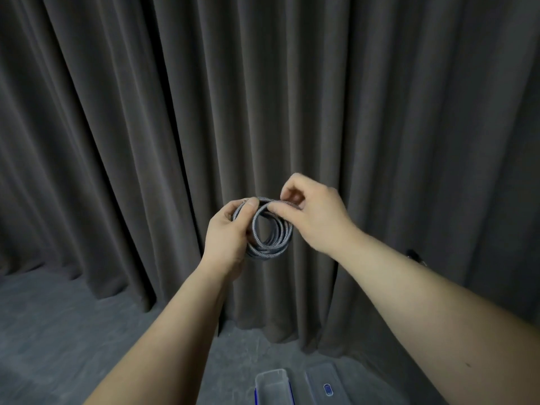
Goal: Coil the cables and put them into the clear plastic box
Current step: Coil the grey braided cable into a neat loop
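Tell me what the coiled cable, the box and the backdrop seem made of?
Coiled cable: braided fabric sleeve, by its grey woven speckle. Clear plastic box: see-through hard plastic, glossy rim, blue clip. Curtain: heavy matte cloth, probably velvet-like, hanging in deep folds.

Two bare forearms, no sleeves, no rings
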Demonstrator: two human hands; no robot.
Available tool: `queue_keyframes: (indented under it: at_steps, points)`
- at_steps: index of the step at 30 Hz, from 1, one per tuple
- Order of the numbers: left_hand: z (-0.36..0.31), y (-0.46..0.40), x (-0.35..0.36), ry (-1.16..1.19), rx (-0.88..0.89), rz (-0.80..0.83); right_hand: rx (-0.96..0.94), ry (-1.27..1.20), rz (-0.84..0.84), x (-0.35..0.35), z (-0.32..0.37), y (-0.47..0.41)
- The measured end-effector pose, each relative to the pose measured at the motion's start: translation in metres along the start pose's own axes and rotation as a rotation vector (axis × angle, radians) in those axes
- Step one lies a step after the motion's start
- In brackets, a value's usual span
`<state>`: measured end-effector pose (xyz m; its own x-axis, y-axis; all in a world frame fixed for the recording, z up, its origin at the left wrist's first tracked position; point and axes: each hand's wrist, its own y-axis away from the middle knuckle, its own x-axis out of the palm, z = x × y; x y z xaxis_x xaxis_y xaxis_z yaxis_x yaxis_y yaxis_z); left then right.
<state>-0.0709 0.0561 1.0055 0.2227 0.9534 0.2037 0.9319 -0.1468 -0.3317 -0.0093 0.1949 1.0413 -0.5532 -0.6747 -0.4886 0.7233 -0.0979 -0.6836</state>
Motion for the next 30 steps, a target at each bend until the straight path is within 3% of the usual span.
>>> queue_keyframes:
  at_steps: [5, 10, 15, 18, 20, 22, 24, 28, 30]
  points:
    - [-0.003, 0.004, 0.002, 0.026, -0.043, 0.047, -0.055, 0.050, 0.194, -0.003, 0.001, 0.003]
    - [-0.006, 0.008, 0.008, -0.057, -0.025, 0.062, 0.030, 0.076, -0.030, 0.005, -0.005, 0.004]
    - [-0.003, 0.011, 0.006, -0.046, 0.022, 0.197, 0.281, 0.226, -0.024, 0.007, -0.007, 0.003]
    - [-0.005, 0.012, 0.002, -0.024, 0.038, 0.282, 0.312, 0.112, 0.016, 0.008, -0.011, 0.003]
    - [-0.007, 0.011, -0.002, -0.043, 0.039, 0.314, 0.299, -0.116, 0.110, 0.000, -0.015, 0.004]
    - [-0.007, 0.009, -0.006, -0.105, 0.045, 0.297, 0.322, -0.384, 0.232, -0.012, -0.017, 0.003]
    - [-0.004, 0.007, -0.007, -0.180, 0.058, 0.266, 0.276, -0.452, 0.251, -0.020, -0.014, 0.000]
    - [-0.001, 0.006, -0.003, -0.209, 0.049, 0.233, 0.114, -0.124, 0.086, -0.013, -0.016, -0.002]
    - [-0.003, 0.009, 0.000, -0.188, 0.061, 0.243, 0.116, -0.021, 0.115, -0.003, -0.021, 0.006]
